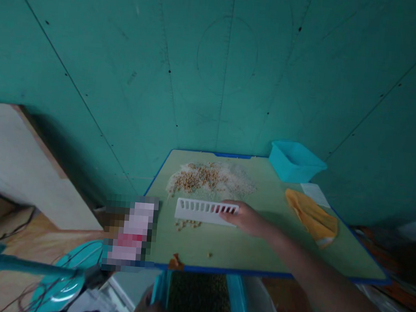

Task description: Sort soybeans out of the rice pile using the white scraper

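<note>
Head view: one white slotted plastic scraper (pixel 200 211), right hand (pixel 244 217) clamped on its end; left hand (pixel 147 307) at blue tub (pixel 160 287) rim, well apart (one grain pile (pixel 199 178) beyond).

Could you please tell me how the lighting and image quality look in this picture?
In the head view, the light is dim with a teal cast, the wide lens bows the teal wall, a pixelated block covers the green board's left edge, and the right hand looks slightly soft.

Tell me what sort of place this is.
Probably a plain home workroom where grain is handled: a green board with loose grain spread on it, a blue tub of dark grain just below its edge, and a teal plank wall behind.
</note>
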`<state>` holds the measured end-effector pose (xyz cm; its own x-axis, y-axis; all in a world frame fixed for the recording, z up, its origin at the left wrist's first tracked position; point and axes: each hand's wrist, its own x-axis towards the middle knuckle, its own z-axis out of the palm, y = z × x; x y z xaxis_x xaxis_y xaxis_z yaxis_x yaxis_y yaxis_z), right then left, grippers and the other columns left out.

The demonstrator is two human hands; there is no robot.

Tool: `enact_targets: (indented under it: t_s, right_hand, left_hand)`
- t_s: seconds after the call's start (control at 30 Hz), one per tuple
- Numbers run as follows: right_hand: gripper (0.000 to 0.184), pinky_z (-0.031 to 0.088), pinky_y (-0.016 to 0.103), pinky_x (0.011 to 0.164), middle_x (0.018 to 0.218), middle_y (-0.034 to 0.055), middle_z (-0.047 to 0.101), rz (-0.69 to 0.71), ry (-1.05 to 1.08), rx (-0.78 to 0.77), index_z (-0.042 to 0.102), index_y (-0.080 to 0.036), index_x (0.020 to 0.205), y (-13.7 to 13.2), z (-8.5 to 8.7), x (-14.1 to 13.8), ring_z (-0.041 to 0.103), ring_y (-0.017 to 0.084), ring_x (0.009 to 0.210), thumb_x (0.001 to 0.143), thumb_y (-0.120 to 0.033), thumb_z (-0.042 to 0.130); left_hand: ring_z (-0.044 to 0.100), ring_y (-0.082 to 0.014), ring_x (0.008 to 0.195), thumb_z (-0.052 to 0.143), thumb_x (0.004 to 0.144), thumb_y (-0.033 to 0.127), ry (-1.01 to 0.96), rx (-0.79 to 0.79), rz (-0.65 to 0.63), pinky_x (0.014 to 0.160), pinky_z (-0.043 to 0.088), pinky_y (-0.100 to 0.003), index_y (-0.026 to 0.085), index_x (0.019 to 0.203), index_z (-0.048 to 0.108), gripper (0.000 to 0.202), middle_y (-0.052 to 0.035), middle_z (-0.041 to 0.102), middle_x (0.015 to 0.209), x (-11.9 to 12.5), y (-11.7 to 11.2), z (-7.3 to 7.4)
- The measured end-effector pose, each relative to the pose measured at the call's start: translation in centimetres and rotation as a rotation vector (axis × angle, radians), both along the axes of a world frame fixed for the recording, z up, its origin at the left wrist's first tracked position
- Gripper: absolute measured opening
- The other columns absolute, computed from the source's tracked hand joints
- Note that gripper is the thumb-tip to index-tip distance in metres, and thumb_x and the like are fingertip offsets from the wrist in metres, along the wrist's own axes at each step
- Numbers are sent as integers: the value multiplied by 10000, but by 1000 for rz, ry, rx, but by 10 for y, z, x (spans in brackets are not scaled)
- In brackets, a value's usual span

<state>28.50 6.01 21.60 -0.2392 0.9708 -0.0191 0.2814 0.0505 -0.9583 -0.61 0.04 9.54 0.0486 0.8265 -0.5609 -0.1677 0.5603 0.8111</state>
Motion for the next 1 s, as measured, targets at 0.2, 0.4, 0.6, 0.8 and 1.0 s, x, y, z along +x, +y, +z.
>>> enact_targets:
  t_s: [0.2,0.4,0.6,0.8,1.0]
  right_hand:
    - [214,352,226,581,718,-3,583,67,-31,-9,644,-141,918,-10,7,-1,474,107,627,782,-275,550]
    - [236,350,227,583,726,2,580,57,-26,15,642,-140,913,-3,6,-2,462,107,625,775,-308,549]
    - [213,358,226,574,715,-5,585,131,-96,5,643,-159,929,-12,5,-2,473,108,617,773,-275,557]
    - [200,382,222,591,747,-5,605,153,-85,14,648,-164,921,-14,3,4,501,111,648,771,-273,572]
    - [190,367,219,581,719,-14,582,201,-88,34,649,-157,914,-5,4,-3,477,103,624,777,-261,568]
  left_hand:
    - [362,-63,303,546,369,-63,17,15,-11,366,291,-200,147,387,596,216,60,503,261,-2,6,-7]
    - [458,-132,352,578,393,-15,5,2,-1,410,373,-259,163,453,628,194,42,550,319,-5,-2,-9]
    - [602,-314,556,571,321,4,-117,-144,118,499,463,-395,225,574,656,347,23,587,405,-6,-2,-19]
    - [622,-378,630,522,277,-43,-101,-272,128,511,477,-426,230,605,655,447,24,562,374,2,4,-2]
    - [658,-289,578,613,447,37,-226,-77,85,517,504,-374,172,732,663,320,0,664,515,17,-23,44]
